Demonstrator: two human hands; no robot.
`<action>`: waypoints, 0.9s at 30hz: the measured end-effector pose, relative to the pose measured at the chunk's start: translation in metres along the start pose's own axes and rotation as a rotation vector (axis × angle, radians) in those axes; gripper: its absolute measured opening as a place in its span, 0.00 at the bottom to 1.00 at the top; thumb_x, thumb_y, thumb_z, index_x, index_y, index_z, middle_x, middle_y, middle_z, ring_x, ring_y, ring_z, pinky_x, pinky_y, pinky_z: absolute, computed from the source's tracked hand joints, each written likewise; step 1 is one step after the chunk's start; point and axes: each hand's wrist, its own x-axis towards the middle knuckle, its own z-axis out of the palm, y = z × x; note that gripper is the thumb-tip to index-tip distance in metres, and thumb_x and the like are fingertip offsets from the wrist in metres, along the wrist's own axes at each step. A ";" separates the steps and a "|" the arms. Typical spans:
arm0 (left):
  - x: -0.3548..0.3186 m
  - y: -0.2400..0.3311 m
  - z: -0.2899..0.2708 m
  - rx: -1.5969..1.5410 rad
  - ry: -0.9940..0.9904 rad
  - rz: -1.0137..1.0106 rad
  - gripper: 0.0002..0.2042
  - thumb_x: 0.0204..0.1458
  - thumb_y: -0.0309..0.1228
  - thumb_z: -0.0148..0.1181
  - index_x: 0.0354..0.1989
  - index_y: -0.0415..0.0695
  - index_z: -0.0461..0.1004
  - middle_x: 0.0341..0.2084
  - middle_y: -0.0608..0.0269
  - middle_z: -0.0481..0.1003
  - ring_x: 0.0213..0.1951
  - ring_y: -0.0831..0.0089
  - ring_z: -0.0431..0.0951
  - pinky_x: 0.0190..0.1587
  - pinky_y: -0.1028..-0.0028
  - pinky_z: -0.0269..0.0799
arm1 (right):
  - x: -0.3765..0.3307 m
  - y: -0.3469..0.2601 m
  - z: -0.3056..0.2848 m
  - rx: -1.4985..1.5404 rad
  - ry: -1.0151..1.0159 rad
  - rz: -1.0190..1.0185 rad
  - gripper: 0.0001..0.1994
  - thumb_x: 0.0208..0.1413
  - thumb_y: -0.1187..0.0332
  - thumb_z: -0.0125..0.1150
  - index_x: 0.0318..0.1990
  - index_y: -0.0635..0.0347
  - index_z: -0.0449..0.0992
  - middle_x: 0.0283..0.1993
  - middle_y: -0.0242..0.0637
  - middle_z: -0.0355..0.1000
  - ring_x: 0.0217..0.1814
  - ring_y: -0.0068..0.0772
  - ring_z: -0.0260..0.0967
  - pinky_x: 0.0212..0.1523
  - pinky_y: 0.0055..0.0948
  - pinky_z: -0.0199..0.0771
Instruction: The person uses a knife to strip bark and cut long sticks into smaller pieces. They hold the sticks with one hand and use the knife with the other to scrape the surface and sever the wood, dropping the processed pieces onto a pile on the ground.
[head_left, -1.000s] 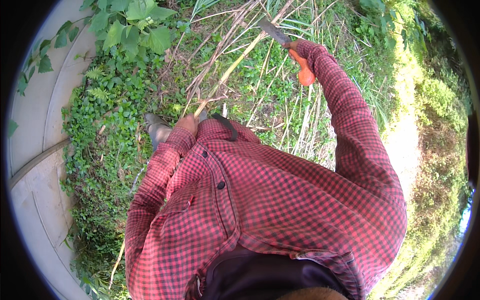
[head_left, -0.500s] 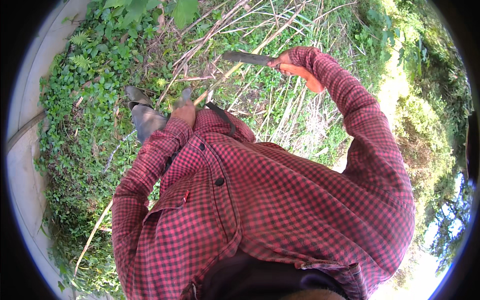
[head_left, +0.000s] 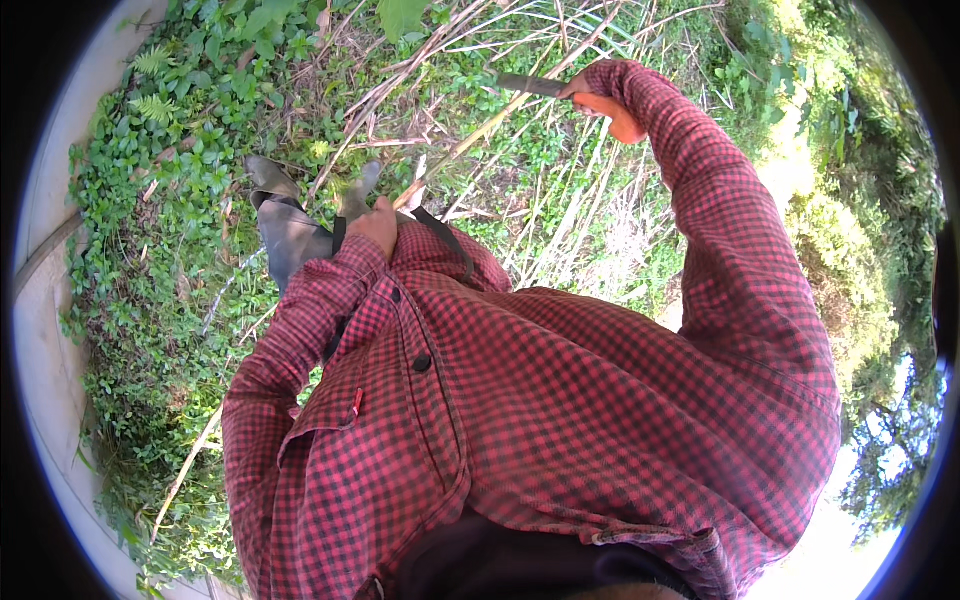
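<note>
My right hand [head_left: 582, 92] is wrapped round a machete with an orange handle [head_left: 622, 122], held out at the upper right. Its dark flat blade [head_left: 532, 85] points left over the stalks. My left hand [head_left: 376, 228] is low in front of my body, closed at the near end of a long dry yellowish stalk [head_left: 480, 135], which slants away to the upper right. The fingers are partly hidden. Beside this hand is a grey rubber boot [head_left: 356, 192]. A black strap [head_left: 445, 238] hangs just right of it.
Another dark rubber boot [head_left: 292, 235] stands to the left among low green plants [head_left: 170, 250]. Several dry stalks [head_left: 570, 215] lie across the ground. A pale wall or sheet [head_left: 45, 330] curves along the left edge. Bushes [head_left: 850, 270] stand on the right.
My right hand and the machete have moved up and to the right, away from the left hand. My left hand has shifted slightly right and stays closed.
</note>
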 end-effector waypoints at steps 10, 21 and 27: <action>0.004 -0.003 -0.003 -0.078 -0.037 -0.022 0.07 0.54 0.26 0.38 0.37 0.37 0.58 0.26 0.44 0.75 0.31 0.51 0.77 0.31 0.59 0.74 | -0.058 -0.056 0.063 0.074 -0.234 -0.115 0.23 0.56 0.47 0.46 0.27 0.60 0.68 0.17 0.31 0.63 0.17 0.25 0.58 0.20 0.26 0.65; 0.010 0.001 -0.018 -0.030 -0.093 -0.021 0.08 0.53 0.25 0.37 0.40 0.36 0.58 0.29 0.42 0.75 0.34 0.49 0.77 0.34 0.57 0.73 | -0.092 -0.067 0.104 0.046 -0.128 -0.306 0.30 0.52 0.39 0.47 0.17 0.60 0.70 0.13 0.35 0.66 0.15 0.30 0.64 0.21 0.32 0.67; 0.014 0.000 -0.020 -0.038 -0.049 0.017 0.09 0.53 0.26 0.38 0.40 0.35 0.58 0.30 0.40 0.74 0.35 0.48 0.76 0.37 0.57 0.72 | -0.112 -0.080 0.121 0.033 -0.036 -0.320 0.28 0.53 0.41 0.47 0.20 0.61 0.72 0.16 0.37 0.68 0.19 0.31 0.66 0.24 0.33 0.67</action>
